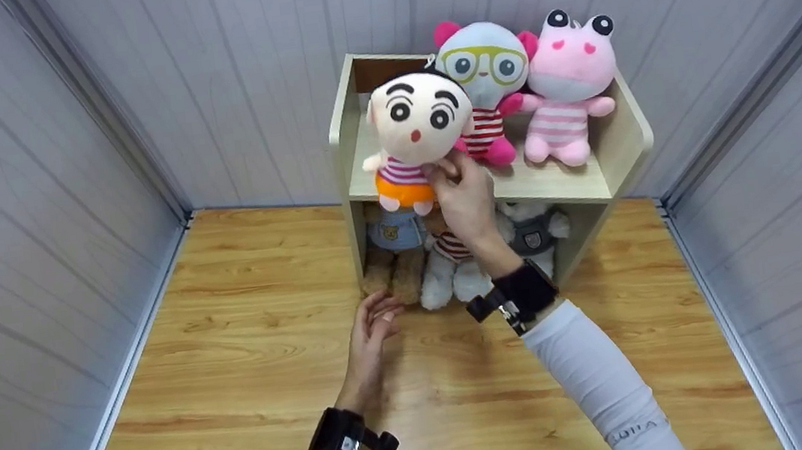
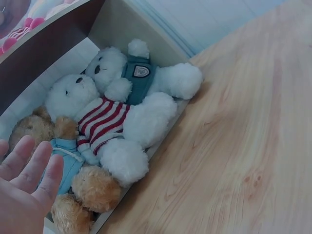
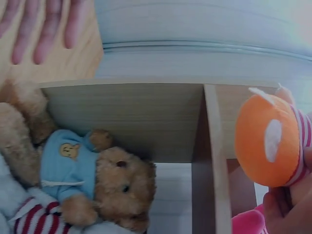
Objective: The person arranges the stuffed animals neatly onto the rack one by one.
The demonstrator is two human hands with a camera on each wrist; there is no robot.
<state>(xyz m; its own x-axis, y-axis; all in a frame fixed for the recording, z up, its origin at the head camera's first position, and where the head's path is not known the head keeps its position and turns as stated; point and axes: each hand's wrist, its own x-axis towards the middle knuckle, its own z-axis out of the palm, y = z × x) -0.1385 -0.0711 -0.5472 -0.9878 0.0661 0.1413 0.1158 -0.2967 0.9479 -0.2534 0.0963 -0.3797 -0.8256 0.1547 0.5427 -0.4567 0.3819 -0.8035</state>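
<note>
My right hand (image 1: 467, 198) grips a plush doll (image 1: 419, 121) by its lower body, over the front left of the upper shelf. The doll has thick black brows, a purple-striped top and orange bottoms (image 3: 261, 141). Behind it on that shelf sit a panda plush (image 1: 484, 57) with yellow-green glasses and a pink frog plush (image 1: 570, 70). My left hand (image 1: 369, 330) holds nothing, its fingers loosely extended near the feet of a brown teddy bear (image 3: 122, 180) in a blue hoodie, on the lower level.
The small wooden shelf (image 1: 555, 188) stands against the panelled back wall (image 1: 264, 82). Beside the brown bear on its lower level sit a white bear (image 2: 122, 161) in red stripes and another white bear (image 2: 168, 80) in a dark green top. Wood-patterned floor (image 1: 254, 393) lies in front.
</note>
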